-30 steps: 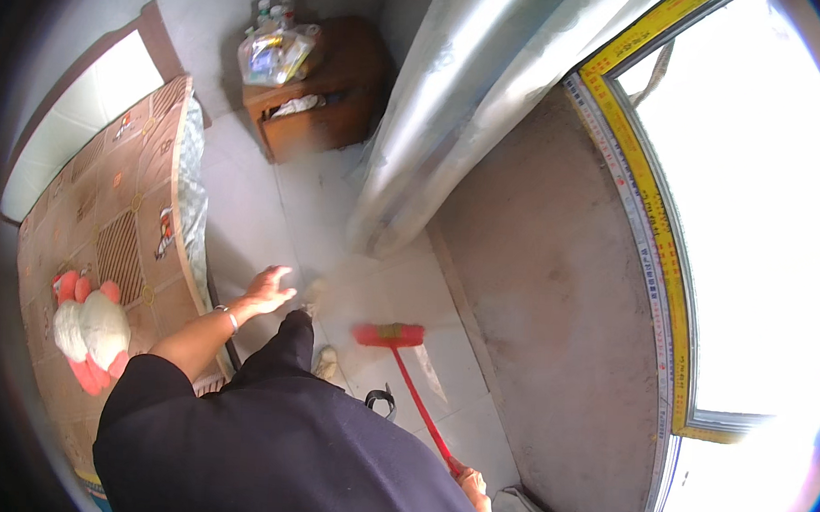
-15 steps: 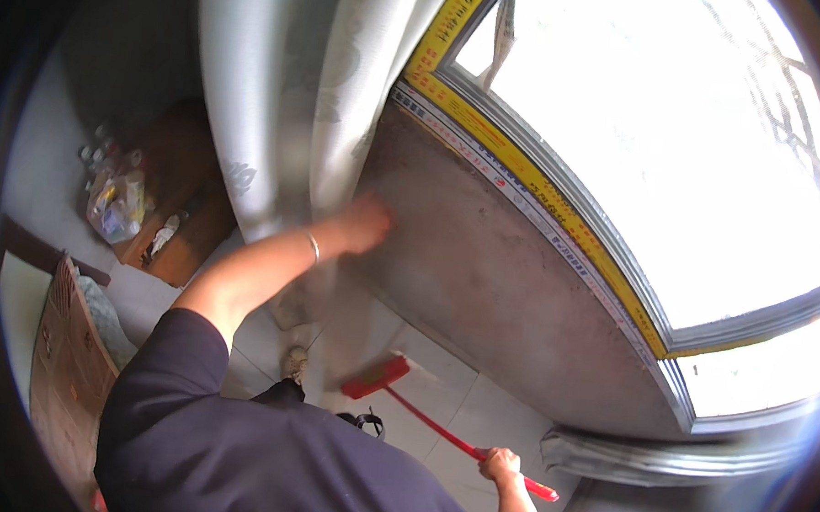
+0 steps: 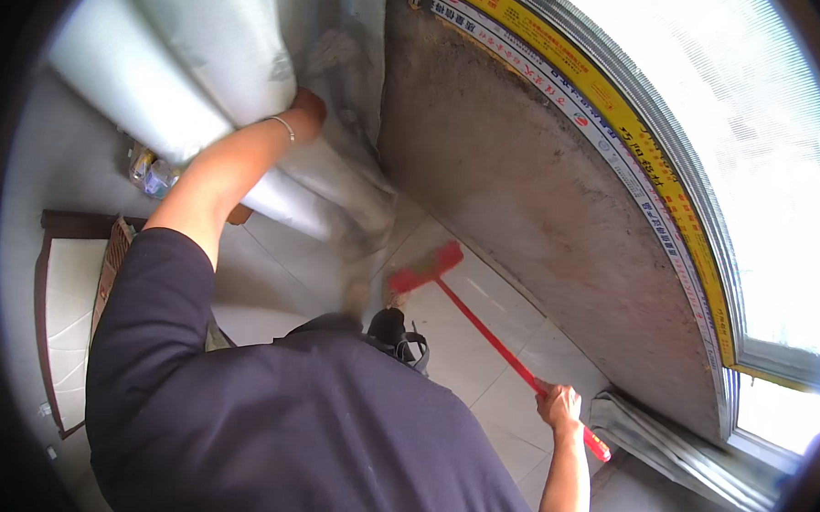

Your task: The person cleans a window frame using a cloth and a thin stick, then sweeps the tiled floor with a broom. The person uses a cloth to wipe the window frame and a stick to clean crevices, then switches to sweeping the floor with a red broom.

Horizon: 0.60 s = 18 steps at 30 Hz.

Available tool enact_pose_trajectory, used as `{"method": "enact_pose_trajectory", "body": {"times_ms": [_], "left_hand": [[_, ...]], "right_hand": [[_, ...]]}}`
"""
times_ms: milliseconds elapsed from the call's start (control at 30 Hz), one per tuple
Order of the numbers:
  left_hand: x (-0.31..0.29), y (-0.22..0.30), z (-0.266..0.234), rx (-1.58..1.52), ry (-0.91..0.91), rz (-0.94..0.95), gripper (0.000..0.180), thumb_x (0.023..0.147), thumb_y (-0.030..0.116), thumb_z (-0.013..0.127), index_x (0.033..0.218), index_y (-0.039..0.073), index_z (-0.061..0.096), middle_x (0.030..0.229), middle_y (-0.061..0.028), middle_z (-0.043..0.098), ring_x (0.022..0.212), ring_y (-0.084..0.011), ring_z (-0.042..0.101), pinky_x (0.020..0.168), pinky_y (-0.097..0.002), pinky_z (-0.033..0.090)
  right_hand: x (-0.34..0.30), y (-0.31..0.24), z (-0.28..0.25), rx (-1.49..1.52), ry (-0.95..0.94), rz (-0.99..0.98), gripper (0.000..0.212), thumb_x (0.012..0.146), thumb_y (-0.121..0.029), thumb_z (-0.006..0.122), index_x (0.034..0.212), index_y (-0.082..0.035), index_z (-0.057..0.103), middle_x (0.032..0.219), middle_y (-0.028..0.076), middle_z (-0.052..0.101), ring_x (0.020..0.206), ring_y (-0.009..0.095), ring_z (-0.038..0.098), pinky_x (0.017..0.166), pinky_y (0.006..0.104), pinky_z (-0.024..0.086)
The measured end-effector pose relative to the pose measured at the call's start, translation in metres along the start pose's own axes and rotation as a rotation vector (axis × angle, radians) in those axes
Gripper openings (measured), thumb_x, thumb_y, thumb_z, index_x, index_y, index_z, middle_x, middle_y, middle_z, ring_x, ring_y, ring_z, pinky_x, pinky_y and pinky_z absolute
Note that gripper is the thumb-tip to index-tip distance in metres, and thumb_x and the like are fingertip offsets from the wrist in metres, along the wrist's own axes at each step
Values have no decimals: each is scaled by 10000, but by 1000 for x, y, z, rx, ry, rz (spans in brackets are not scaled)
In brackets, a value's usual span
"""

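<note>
My right hand [image 3: 561, 404] is closed around the red handle of a broom [image 3: 487, 325]. The handle slants down to the right, and its red head is low over the tiles near my feet, slightly smeared by motion. My left arm, with a bracelet at the wrist, reaches up to a pale curtain [image 3: 200, 41]. There my left hand [image 3: 310, 113] is against the folds. Its fingers are turned away and blurred, so whether they grip the cloth does not show. The curtain's lower part hangs past my forearm and is blurred.
A bare, rough wall [image 3: 524, 160] runs under a bright window with a yellow-taped frame [image 3: 618, 100]. Another bunched curtain [image 3: 685, 456] hangs at the lower right. Pale floor tiles [image 3: 478, 369] lie below. At left are a bag of items [image 3: 153, 173] and a brown-edged panel [image 3: 64, 314].
My left hand has moved up and left against the curtain, whose lower folds have swung. The view has turned. The broom stays in my right hand, its head shifted up and right in the picture.
</note>
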State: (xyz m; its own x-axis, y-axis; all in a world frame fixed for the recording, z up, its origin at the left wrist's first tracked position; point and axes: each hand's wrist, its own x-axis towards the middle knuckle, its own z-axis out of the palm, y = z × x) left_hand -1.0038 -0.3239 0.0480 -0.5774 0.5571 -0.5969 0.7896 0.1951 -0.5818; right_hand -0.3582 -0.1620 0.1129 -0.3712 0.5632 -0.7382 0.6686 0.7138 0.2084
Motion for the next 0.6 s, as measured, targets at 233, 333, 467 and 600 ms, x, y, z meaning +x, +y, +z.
{"method": "enact_pose_trajectory", "body": {"times_ms": [233,333,467,600], "left_hand": [[-16,-4,27,-61,66,158,467,741,436,660,1075,110,646,1147,-78,587,1153,-261,489,912,-411,400],[-6,7,11,-516,653,479,359,786,312,642,1063,84,640,1225,-126,540,1166,-294,475,973,-452,367],[36,-4,3,-373,861,36,499,759,320,670,1182,91,538,1292,-134,480,1189,-290,462,967,-431,395],[9,-35,2,-451,238,-221,726,719,454,696,1298,90,453,1329,-118,464,1235,-301,428,996,-487,354]], "right_hand": [[48,5,-39,82,78,-179,408,819,-227,612,1212,-329,574,783,97,664,767,283,646,712,403,520],[64,8,-39,104,105,-228,404,816,-219,618,1205,-318,578,766,94,653,748,284,640,694,413,518],[75,13,-45,123,130,-301,408,801,-207,626,1199,-289,590,754,130,646,742,322,625,683,440,501],[79,25,-39,141,157,-324,417,788,-189,641,1189,-295,596,735,116,636,712,314,617,658,441,497]]}}
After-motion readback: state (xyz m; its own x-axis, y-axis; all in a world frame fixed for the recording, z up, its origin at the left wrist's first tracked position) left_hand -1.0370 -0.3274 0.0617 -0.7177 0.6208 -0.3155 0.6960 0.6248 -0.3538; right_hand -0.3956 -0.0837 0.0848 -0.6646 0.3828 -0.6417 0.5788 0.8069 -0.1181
